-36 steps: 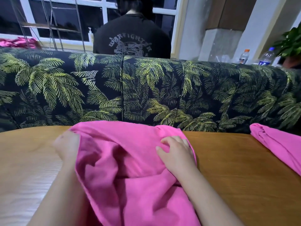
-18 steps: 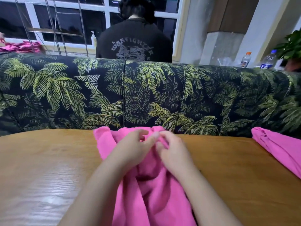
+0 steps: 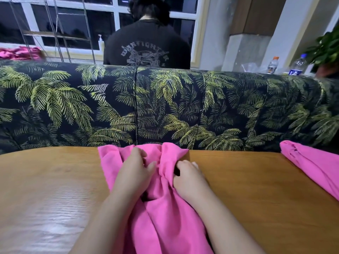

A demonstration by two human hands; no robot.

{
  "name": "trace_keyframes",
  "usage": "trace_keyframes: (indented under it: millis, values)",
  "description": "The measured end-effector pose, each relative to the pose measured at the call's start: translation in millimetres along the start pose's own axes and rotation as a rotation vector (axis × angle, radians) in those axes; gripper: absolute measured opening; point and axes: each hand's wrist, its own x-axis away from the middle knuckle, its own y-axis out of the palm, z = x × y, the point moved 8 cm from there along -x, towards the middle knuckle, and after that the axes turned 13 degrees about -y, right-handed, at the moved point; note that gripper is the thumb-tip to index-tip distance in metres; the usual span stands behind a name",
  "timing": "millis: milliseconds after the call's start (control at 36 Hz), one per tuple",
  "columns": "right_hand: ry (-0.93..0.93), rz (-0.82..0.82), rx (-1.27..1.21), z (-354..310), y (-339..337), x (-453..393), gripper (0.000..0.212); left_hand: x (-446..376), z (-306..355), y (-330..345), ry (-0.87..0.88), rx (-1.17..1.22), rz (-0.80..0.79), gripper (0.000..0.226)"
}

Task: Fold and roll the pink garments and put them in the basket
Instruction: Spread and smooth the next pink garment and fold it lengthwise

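Pink garment (image 3: pixel 161 213) bunched lengthwise on wooden table (image 3: pixel 256 198), running from far table edge toward the camera between both forearms. Left hand (image 3: pixel 134 173) resting on top of the cloth near its far end, fingers loosely curled and pressing into a fold, thumb extended toward the raised central ridge of fabric; whether any cloth is pinched cannot be told. Right hand (image 3: pixel 189 177) at the right edge of the same garment, fingers curled and gripping the gathered fabric, knuckles just above the table surface. Second pink garment (image 3: pixel 311 165) lying twisted at the right side of the table, well apart from both hands. Sofa back with palm-leaf print (image 3: pixel 165 107) directly beyond the far table edge. Person in black printed shirt (image 3: pixel 146 46) behind the sofa, facing a dark window. Two plastic bottles (image 3: pixel 273 65) and a potted plant (image 3: pixel 328 50) at upper right. More pink cloth (image 3: pixel 18 53) at upper left, by the window.
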Motion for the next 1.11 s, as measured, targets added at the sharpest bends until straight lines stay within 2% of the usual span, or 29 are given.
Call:
trace_keyframes:
  millis: [83, 194, 278, 472, 556, 611, 667, 722, 806, 861, 917, 944, 1000, 1111]
  values:
    - [0.004, 0.033, -0.101, -4, 1, 0, 0.012, 0, -1, 4, -0.015, -0.082, -0.015, 0.027]
    - [-0.01, 0.077, -0.14, -7, -3, 2, 0.022, 0, -2, 1, -0.009, -0.117, 0.022, 0.021]
    - [0.018, 0.151, -0.159, 2, -12, 3, 0.01, 0, -5, -3, 0.007, -0.078, 0.064, 0.024]
    - [0.133, 0.326, -0.195, 31, -31, 5, 0.012, -7, -8, -26, -0.003, 0.106, 0.188, 0.027]
    - [0.119, 0.343, -0.172, 30, -30, 3, 0.01, -7, -12, -42, -0.02, -0.049, 0.321, 0.028]
    - [0.071, 0.461, -0.157, 26, -38, 5, 0.019, -6, -25, -55, -0.169, -0.229, 0.393, 0.045]
    - [-0.002, 0.673, -0.183, 19, -57, 14, 0.027, -15, -46, -52, -0.301, -0.303, 0.319, 0.061]
    - [-0.116, 0.796, -0.2, 6, -70, 19, 0.024, -27, -61, -46, -0.37, -0.105, 0.187, 0.052]
    - [-0.302, 0.699, -0.266, -22, -66, 13, 0.027, -22, -27, -52, -0.132, 0.14, 0.211, 0.017]
    - [-0.347, 0.588, -0.349, -34, -59, 10, 0.026, -8, 6, -49, 0.003, 0.347, 0.177, 0.016]
    - [-0.315, 0.482, -0.49, -36, -52, 6, 0.012, 6, 32, -38, 0.071, 0.587, 0.03, 0.023]
    - [-0.288, 0.432, -0.559, -33, -48, 4, 0.007, 12, 37, -26, 0.063, 0.661, -0.07, 0.024]
    - [-0.244, 0.383, -0.608, -24, -40, 0, 0.019, 15, 37, -6, -0.037, 0.722, -0.242, 0.025]
    - [-0.182, 0.402, -0.59, -8, -29, -2, 0.037, 23, 37, 12, -0.17, 0.981, -0.55, 0.039]
